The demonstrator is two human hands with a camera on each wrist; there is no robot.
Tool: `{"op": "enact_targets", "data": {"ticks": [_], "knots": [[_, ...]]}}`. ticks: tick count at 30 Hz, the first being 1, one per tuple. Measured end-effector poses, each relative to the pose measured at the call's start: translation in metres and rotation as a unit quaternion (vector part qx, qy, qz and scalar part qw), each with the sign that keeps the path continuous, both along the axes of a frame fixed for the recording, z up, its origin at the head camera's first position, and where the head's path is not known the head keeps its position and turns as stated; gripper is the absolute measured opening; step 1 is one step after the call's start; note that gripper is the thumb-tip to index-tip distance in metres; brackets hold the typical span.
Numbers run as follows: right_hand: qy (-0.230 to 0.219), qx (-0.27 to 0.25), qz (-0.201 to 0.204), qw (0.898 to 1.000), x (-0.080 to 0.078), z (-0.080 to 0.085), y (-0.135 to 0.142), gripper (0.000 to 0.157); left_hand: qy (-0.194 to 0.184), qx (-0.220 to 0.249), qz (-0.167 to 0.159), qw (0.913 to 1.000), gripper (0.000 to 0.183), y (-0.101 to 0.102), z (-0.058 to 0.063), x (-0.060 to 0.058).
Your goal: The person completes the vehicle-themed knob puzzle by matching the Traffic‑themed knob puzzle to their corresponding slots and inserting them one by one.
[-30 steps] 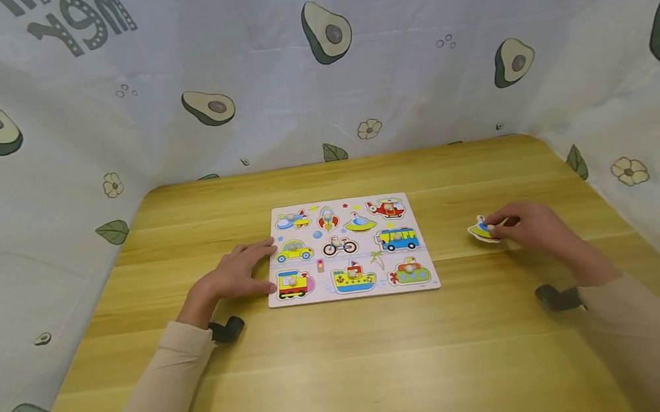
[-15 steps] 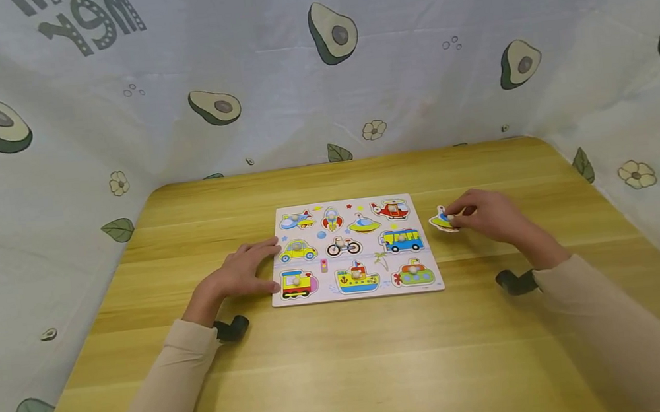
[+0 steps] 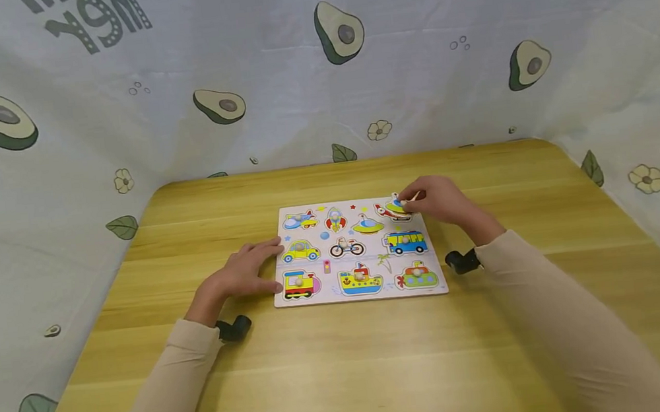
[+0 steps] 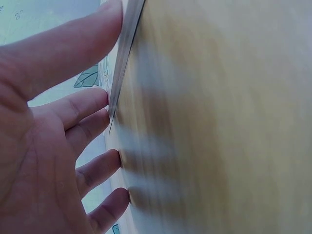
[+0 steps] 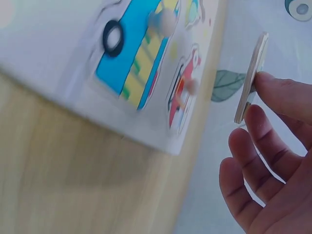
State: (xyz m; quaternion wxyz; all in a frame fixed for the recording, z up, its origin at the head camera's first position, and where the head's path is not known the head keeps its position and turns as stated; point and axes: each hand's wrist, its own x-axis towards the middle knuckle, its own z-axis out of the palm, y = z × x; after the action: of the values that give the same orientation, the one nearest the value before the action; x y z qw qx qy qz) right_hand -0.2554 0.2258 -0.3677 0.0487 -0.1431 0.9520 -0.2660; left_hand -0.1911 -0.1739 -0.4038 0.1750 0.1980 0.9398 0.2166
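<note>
A wooden peg puzzle board [image 3: 329, 290] with vehicle pictures lies flat on the table. My left hand [image 3: 239, 272] rests at the board's left edge, thumb and fingertips touching it. In the left wrist view, the left fingers [image 4: 97, 170] are spread and reach the table beside that edge. My right hand [image 3: 444, 203] pinches a flying saucer puzzle piece [image 5: 251, 80] between thumb and fingers. The piece is held up over the board's top right corner, overlapping the helicopter piece [image 3: 387, 212] in the head view. The saucer-shaped recess [image 3: 367, 225] sits left of it, with no knob on it.
Knobbed pieces such as the bus [image 3: 406, 243], car [image 3: 301, 251], boat [image 3: 360, 281] and submarine [image 3: 417, 277] sit in the board. The wooden table [image 3: 358, 376] extends around it. A white avocado-print cloth [image 3: 280, 65] hangs behind and at the sides.
My right hand has carried the saucer piece leftward and away from me, from the table right of the board to over its top right corner. The left hand stays at the board's edge.
</note>
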Motion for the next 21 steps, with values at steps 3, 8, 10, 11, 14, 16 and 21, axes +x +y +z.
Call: {"op": "enact_targets", "data": {"ticks": [3,8,10,11,14,16,21], "knots": [[-0.008,-0.012,0.004,1.000,-0.007,-0.001,-0.012,0.027,0.000,0.000,0.002,1.0000,0.078,-0.001,0.000,0.000],[-0.016,-0.016,0.014,1.000,-0.014,-0.003,-0.027,0.027,-0.003,0.004,0.000,1.0000,0.079,0.000,0.000,-0.001],[-0.017,-0.014,0.017,1.000,-0.015,-0.004,-0.032,0.026,-0.004,0.003,0.000,1.0000,0.079,0.001,0.000,-0.001],[-0.016,-0.012,0.018,1.000,-0.015,-0.004,-0.034,0.026,-0.004,0.002,0.000,1.0000,0.079,0.001,0.000,-0.001],[-0.016,-0.012,0.022,1.000,-0.016,-0.005,-0.041,0.026,-0.004,0.000,0.002,1.0000,0.079,0.001,0.000,0.000],[-0.023,-0.013,0.022,0.999,-0.016,-0.007,-0.045,0.025,-0.005,0.000,0.003,1.0000,0.079,0.001,0.001,0.000],[-0.049,-0.008,0.019,0.999,-0.019,-0.016,-0.053,0.024,-0.004,0.001,0.002,1.0000,0.079,0.001,0.002,0.000]]}}
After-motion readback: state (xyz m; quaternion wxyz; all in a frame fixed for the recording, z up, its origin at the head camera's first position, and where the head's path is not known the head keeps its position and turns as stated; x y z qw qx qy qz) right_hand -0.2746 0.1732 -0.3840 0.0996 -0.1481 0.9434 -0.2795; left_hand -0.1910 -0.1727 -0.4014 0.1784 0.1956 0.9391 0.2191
